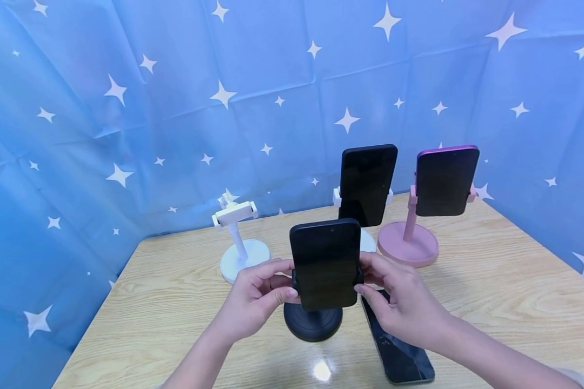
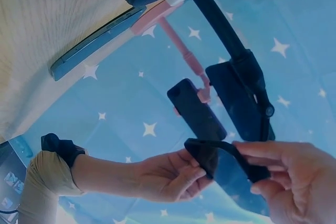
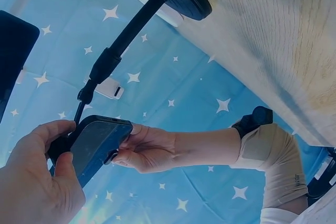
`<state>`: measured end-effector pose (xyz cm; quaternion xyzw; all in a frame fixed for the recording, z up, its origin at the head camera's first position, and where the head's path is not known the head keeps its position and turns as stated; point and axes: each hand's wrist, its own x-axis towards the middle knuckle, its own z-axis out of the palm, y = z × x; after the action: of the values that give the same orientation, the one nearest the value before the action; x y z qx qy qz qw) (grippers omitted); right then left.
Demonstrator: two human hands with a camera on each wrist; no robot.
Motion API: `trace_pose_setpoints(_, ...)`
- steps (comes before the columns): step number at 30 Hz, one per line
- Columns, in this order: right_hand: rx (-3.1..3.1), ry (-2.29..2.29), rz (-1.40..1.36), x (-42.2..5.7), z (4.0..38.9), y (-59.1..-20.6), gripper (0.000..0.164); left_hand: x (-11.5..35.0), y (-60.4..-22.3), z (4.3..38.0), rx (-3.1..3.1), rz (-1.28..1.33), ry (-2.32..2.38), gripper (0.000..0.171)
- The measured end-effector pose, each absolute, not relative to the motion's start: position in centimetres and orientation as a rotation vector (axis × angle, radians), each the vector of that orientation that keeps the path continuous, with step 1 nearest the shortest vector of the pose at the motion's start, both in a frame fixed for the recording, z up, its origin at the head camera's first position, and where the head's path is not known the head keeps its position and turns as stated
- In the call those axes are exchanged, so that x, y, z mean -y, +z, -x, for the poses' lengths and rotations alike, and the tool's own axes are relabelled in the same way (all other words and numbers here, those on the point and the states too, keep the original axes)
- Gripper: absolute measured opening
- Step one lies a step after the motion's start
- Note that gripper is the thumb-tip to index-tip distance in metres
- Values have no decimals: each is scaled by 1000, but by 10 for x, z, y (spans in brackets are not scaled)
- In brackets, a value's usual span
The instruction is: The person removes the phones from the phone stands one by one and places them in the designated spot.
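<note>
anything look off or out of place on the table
One phone lies flat on the table, near the right hand, whereas the other three phones are mounted. The leftmost white stand holds no phone. Nothing looks spilled.

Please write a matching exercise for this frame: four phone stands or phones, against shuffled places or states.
1. Black phone stand
2. Pink phone stand
3. Leftmost white phone stand in head view
4. Lowest smartphone in head view

A. Holds no phone
B. Lies on the table
C. Holds a purple-edged smartphone
D. Clamp gripped by left hand and right hand

Pairs: 1-D; 2-C; 3-A; 4-B.
</note>
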<state>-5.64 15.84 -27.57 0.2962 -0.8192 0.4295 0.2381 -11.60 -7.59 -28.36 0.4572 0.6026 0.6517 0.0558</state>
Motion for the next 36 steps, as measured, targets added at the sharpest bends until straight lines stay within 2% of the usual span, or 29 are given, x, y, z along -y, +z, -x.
trace_pose_setpoints(6,2254,1157,-830,-161,56,-274,47,79,-280,119,-1931,-1392,1883,31)
trace_pose_setpoints(10,2286,1051,-787,-160,55,-264,53,84,-277,127,-2005,-1530,1807,33)
trace_pose_setpoints(12,2283,987,-741,-157,54,-258,63,87,-275,133,-2029,-1609,1781,43)
trace_pose_setpoints(15,2195,880,-708,-146,53,-246,66,91,-271,141,-2038,-1688,1713,64)
trace_pose_setpoints(16,2140,834,-705,-145,60,-251,75,91,-269,143,-2038,-1695,1678,70)
trace_pose_setpoints(19,1962,697,-702,-129,65,-245,79,87,-264,150,-2000,-1708,1561,78)
trace_pose_setpoints(22,1910,616,-653,-112,68,-242,82,78,-261,157,-1948,-1725,1497,74)
trace_pose_setpoints(23,1922,599,-633,-102,61,-233,76,75,-262,160,-1933,-1729,1487,72)
trace_pose_setpoints(24,1943,585,-606,-96,61,-233,77,73,-264,162,-1924,-1725,1480,68)
trace_pose_setpoints(30,1979,414,-488,-78,64,-230,69,63,-270,169,-1915,-1749,1463,36)
trace_pose_setpoints(36,1941,314,-410,-76,71,-231,65,60,-269,168,-2035,-1797,1409,34)
